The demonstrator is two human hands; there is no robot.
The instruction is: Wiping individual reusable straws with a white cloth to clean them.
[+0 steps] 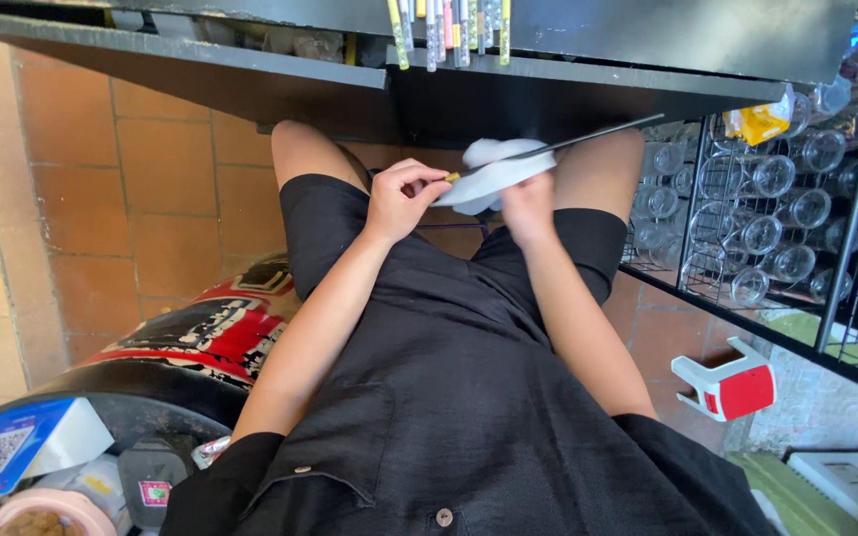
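Observation:
I sit in black clothes and look down at my lap. My left hand (404, 194) pinches the yellowish end of a long thin black rod (588, 136) that slants up to the right. My right hand (528, 203) holds a white cloth (489, 171) wrapped around the rod near its lower end. Both hands are above my knees, just below the edge of a dark counter (250, 74).
Several pens (444, 25) hang at the counter's edge. A black wire rack (786, 208) of clear glasses stands at the right, with a small red and white stool (732, 382) on the tiled floor. A red and black drum (191, 337) and clutter sit at the lower left.

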